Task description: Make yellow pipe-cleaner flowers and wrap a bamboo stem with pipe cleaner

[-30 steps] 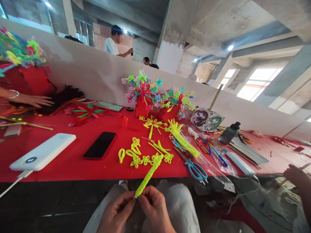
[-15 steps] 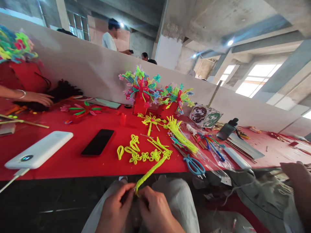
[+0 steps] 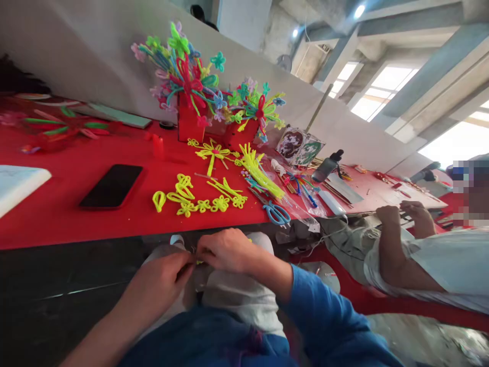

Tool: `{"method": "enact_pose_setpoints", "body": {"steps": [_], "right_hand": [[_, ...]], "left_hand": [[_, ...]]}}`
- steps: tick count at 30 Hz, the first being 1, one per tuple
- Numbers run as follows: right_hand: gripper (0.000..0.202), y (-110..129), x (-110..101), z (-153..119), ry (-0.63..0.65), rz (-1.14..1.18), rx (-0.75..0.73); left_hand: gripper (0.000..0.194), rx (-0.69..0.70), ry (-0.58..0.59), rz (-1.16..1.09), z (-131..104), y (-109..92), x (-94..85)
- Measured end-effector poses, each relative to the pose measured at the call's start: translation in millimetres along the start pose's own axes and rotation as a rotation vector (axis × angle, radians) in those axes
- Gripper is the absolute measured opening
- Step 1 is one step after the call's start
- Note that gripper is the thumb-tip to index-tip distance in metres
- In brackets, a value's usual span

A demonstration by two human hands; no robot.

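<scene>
Over my lap, just off the table's front edge, my left hand (image 3: 168, 275) and my right hand (image 3: 227, 250) meet fingertip to fingertip. Both are closed on a yellow-green fuzzy stem (image 3: 199, 262), of which only a small bit shows between them; my right hand hides most of it. Beyond the hands, yellow-green loops and small flowers (image 3: 219, 204) lie on the red table (image 3: 126, 224). Farther back are a yellow flower on a stem (image 3: 212, 151) and a bundle of yellow-green stems (image 3: 263, 176). Blue-handled scissors (image 3: 277, 213) lie near the edge.
A black phone (image 3: 112, 186) and a white power bank (image 3: 23, 186) lie at the left. Two red pots (image 3: 191, 120) hold colourful fuzzy flowers. A dark bottle (image 3: 326, 168) and a white device (image 3: 332, 203) are farther right. Another person's hands (image 3: 401, 214) are at the right.
The view has swung right and down. My hands have turned, with my right hand now over the yellow stem that stretched to the table. More of the person at the right shows.
</scene>
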State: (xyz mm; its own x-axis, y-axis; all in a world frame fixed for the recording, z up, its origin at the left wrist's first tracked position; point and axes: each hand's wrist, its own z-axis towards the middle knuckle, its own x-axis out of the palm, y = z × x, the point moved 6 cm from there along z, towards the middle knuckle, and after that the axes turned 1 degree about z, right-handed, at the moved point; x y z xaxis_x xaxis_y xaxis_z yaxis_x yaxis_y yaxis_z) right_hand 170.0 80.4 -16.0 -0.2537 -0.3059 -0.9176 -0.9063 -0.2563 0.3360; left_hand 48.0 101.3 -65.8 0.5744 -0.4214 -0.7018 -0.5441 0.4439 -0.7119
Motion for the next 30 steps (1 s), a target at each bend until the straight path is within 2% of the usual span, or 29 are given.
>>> {"method": "enact_pose_setpoints", "body": {"steps": [3,5,7,9,11,14,17,19,22,30], "right_hand": [[0.004,-1.6,3.7,4.4,0.238,0.279,-0.143],[0.008,-1.7,12.1,5.1,0.375,0.546,-0.195],[0.012,-3.4,23.9,4.6,0.442,0.807,-0.185],[0.010,-6.2,38.1,2.9,0.434,1.038,-0.141],[0.007,-9.0,51.6,0.8,0.353,1.272,-0.098],[0.024,-11.7,67.8,-1.0,0.121,1.573,-0.072],[0.026,-10.8,78.2,-1.6,-0.145,1.741,-0.063],[0.024,-7.9,83.3,-1.6,-0.252,1.821,-0.039],[0.026,-3.3,87.6,-1.7,-0.308,1.823,0.018],[0.033,-7.7,86.6,-8.0,-0.503,1.595,0.164]], "left_hand": [[0.027,0.154,0.184,0.012,-9.0,-12.9,7.2],[0.025,0.186,0.224,-0.088,-16.4,-16.7,6.1],[0.021,0.145,0.226,-0.203,-21.9,-14.7,2.4],[0.017,0.085,0.219,-0.292,-25.4,-9.9,-0.7],[0.015,0.009,0.188,-0.370,-26.8,-3.1,-2.0],[0.015,-0.144,0.027,-0.486,-26.7,10.4,-2.0],[0.017,-0.219,-0.136,-0.594,-27.0,18.9,2.9],[0.020,-0.255,-0.193,-0.644,-27.6,22.2,8.1],[0.023,-0.311,-0.230,-0.666,-29.0,23.7,13.0],[0.025,-0.384,-0.247,-0.577,-28.7,18.5,11.1]]}}
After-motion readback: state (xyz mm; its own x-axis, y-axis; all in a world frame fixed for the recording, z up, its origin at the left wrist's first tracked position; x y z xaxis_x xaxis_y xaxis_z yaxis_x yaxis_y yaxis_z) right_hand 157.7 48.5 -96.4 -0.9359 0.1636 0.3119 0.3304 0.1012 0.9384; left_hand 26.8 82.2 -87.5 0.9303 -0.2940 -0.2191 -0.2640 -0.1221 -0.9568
